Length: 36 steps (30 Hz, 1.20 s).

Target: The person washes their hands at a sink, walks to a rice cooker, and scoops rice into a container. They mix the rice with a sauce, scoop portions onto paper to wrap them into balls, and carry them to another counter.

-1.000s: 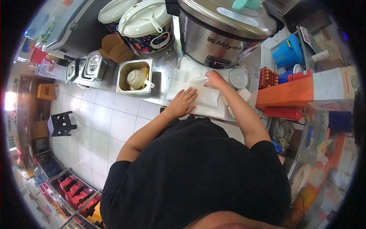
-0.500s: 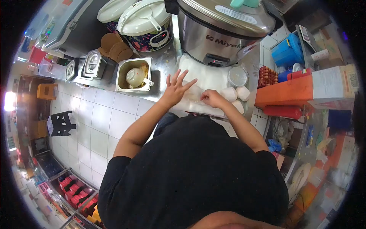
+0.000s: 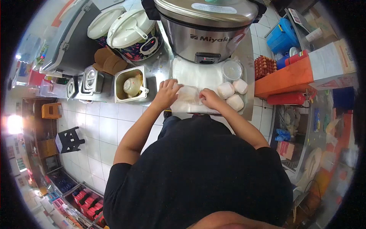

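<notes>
On the steel counter, white paper sheets (image 3: 198, 74) lie in front of the large rice cooker. My left hand (image 3: 167, 93) rests at the left edge of a translucent sheet or bag (image 3: 188, 94), its fingers bent and a little apart. At the right edge of that sheet my right hand (image 3: 210, 98) is closed, with its fingertips pinching the edge. Just right of it sit several white wrapped bundles (image 3: 226, 90) and a round clear-lidded tub (image 3: 231, 70).
The Miyako rice cooker (image 3: 206, 34) stands behind the sheets. To the left are a steel pan (image 3: 119, 82) holding a bowl, brown round pieces (image 3: 108, 61) and a floral cooker (image 3: 135, 36). Egg trays (image 3: 265, 67) and an orange ledge (image 3: 284, 76) are at the right.
My left hand has come down from a spread, raised pose onto the translucent sheet's left side. My right hand stays at its right edge. The camera view has shifted slightly.
</notes>
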Tool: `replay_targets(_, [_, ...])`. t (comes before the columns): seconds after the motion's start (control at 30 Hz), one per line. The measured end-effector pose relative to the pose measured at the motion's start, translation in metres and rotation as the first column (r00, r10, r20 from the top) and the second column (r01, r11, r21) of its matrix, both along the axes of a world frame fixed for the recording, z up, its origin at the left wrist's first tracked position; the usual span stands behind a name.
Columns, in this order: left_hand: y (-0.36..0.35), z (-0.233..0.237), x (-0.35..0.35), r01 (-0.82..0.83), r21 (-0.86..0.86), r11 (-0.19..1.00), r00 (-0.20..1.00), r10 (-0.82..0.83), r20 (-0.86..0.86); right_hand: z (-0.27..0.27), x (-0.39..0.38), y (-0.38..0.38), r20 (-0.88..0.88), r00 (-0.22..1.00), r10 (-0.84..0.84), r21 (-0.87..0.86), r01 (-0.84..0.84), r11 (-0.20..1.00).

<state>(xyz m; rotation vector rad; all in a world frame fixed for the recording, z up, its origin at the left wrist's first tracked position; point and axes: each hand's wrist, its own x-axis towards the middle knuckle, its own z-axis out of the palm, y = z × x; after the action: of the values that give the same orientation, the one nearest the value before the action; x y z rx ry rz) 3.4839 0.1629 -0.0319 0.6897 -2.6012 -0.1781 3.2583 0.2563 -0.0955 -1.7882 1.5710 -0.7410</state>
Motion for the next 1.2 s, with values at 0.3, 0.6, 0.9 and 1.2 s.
replay_targets(0.3, [-0.015,-0.013,0.023,0.131,0.294,0.947,0.974,-0.179,0.14,-0.002,0.0,0.006,-0.054,0.998,-0.011,0.013,0.011,1.0])
replay_targets(0.6, [-0.002,-0.023,0.015,0.257,0.472,0.843,0.96,-0.28,-0.023,0.008,0.016,0.013,-0.187,0.978,0.098,-0.083,-0.115,0.99])
replay_targets(0.9, [-0.016,-0.04,-0.006,-0.209,0.486,0.849,0.975,0.219,0.036,0.005,0.014,-0.019,-0.122,0.968,-0.218,0.069,0.228,0.971])
replay_targets(1.2, [-0.003,-0.043,-0.002,-0.292,0.657,0.695,0.956,0.232,0.179,0.006,0.008,-0.029,-0.033,0.995,-0.092,0.45,0.097,0.888])
